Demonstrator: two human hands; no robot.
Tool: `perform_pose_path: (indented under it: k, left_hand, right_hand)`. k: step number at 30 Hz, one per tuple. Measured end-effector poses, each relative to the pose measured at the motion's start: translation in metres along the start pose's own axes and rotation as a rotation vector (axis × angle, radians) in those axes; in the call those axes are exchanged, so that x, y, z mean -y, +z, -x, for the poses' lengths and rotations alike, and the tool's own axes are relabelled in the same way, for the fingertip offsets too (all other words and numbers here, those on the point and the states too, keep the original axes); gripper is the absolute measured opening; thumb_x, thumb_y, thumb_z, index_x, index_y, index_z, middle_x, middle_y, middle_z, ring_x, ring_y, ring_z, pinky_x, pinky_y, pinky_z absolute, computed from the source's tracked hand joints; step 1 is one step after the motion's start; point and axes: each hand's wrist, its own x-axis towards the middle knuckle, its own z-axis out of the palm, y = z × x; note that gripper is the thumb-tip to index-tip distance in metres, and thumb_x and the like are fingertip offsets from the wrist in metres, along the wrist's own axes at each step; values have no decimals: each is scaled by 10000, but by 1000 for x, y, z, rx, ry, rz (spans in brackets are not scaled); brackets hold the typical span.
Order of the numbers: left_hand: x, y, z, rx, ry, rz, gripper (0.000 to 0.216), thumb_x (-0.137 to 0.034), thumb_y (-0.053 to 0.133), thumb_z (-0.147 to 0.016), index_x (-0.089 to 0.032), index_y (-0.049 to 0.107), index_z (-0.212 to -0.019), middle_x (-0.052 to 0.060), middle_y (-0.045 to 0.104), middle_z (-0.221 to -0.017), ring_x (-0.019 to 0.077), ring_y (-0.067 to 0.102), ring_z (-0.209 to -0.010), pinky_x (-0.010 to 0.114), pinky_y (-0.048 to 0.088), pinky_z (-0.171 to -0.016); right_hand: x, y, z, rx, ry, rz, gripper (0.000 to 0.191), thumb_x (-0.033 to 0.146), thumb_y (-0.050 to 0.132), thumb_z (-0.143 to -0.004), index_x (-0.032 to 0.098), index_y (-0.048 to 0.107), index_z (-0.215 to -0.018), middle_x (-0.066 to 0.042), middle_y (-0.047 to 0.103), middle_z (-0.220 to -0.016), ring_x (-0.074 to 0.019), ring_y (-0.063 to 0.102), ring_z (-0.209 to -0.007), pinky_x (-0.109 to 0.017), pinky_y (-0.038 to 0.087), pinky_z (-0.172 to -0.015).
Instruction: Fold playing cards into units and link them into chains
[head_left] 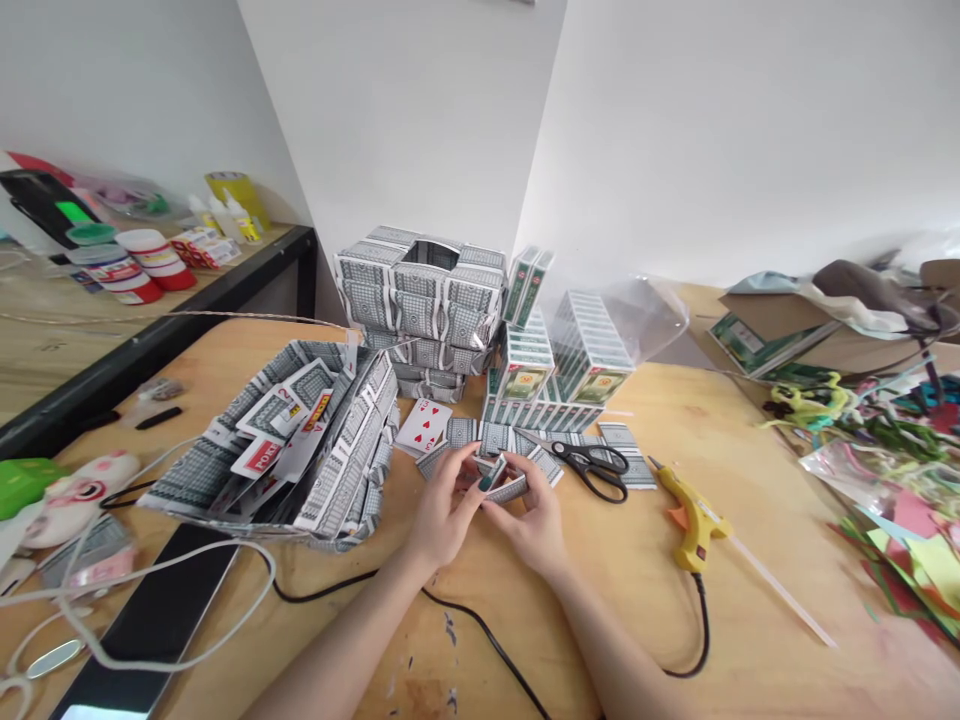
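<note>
Both hands meet at the middle of the table around a small folded playing card (507,488) with a patterned grey back. My left hand (444,512) pinches its left side between thumb and fingers. On its right side, my right hand (534,515) grips it the same way. Fingers cover part of the card, so its full shape is hidden. Just behind the hands lie loose patterned cards (496,437) and a face-up hearts card (424,427). Black-handled scissors (592,465) rest to the right of my right hand, their blades towards the cards.
A yellow glue gun (694,515) with a clear glue stick lies at right. Left stands a card-built box (345,470) full of cards. Behind are a stacked card structure (420,300) and card packs (592,345). Cables cross the front; paper scraps (915,555) lie far right.
</note>
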Motion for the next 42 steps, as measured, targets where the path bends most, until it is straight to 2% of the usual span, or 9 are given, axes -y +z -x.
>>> perform_pose_path:
  k: [5, 10, 13, 17, 23, 28, 32, 35, 42]
  left_hand:
    - [2, 4, -2, 80, -147, 253, 356, -342, 455, -848, -203, 482, -1175, 79, 576, -1125, 207, 546, -1037, 356, 466, -877]
    - [2, 4, -4, 156, -313, 542, 378, -330, 533, -804, -195, 524, -1157, 72, 561, -1202, 240, 490, -1140, 376, 405, -958]
    - [-1, 1, -7, 209, -331, 630, 366, -301, 573, -782, -196, 548, -1131, 70, 554, -1217, 237, 483, -1150, 379, 381, -982]
    - [-5, -1, -11, 250, -315, 671, 384, -225, 592, -771, -200, 529, -1149, 81, 539, -1233, 224, 471, -1164, 377, 375, -992]
    - [0, 5, -10, 117, -231, 497, 427, -168, 631, -712, -190, 523, -1125, 86, 532, -1225, 230, 478, -1153, 397, 402, -975]
    - [6, 11, -4, 30, -71, 149, 460, -145, 564, -750, -245, 469, -1189, 59, 479, -1267, 202, 470, -1154, 352, 461, -923]
    - [9, 10, -2, 44, 19, -42, 465, -133, 512, -783, -270, 431, -1220, 53, 451, -1284, 192, 453, -1168, 327, 481, -896]
    - [11, 7, -3, 64, 60, -143, 469, -117, 506, -782, -272, 431, -1218, 55, 453, -1280, 198, 438, -1183, 362, 448, -939]
    - [11, 4, -4, 95, 106, -270, 518, -69, 489, -776, -279, 409, -1243, 38, 450, -1295, 174, 404, -1210, 373, 375, -1010]
  right_hand:
    - [8, -1, -2, 57, -182, 166, 461, 214, 682, -684, 253, 528, -1116, -76, 574, -1095, -253, 503, -1055, -428, 389, -922]
    - [7, -3, -3, 51, -311, 259, 436, 173, 631, -710, 251, 507, -1122, -74, 570, -1087, -256, 484, -1073, -449, 386, -921]
    - [3, -3, -2, 2, -275, 289, 452, 182, 635, -706, 252, 495, -1130, -81, 561, -1087, -258, 495, -1056, -456, 397, -910]
    - [-4, -1, 0, -90, -114, 203, 562, 200, 666, -671, 239, 432, -1180, -100, 507, -1163, -250, 510, -1047, -447, 424, -893]
    - [-10, 4, 0, -108, 58, 18, 648, 194, 682, -621, 222, 398, -1203, -121, 507, -1173, -238, 557, -980, -397, 488, -798]
    - [-9, 4, 0, -45, 180, -211, 587, 162, 579, -666, 219, 406, -1224, -88, 571, -1107, -225, 570, -992, -373, 482, -823]
    - [-11, 1, -4, -76, 337, -337, 446, 303, 524, -750, 209, 473, -1184, -76, 623, -1034, -220, 619, -865, -353, 525, -703]
    - [-12, 0, -7, -131, 429, -390, 426, 405, 533, -748, 193, 534, -1117, -72, 645, -984, -218, 633, -771, -324, 536, -575]
    - [-3, 3, -9, -117, 438, -365, 315, 396, 621, -692, 173, 623, -913, -45, 676, -835, -203, 626, -688, -309, 538, -534]
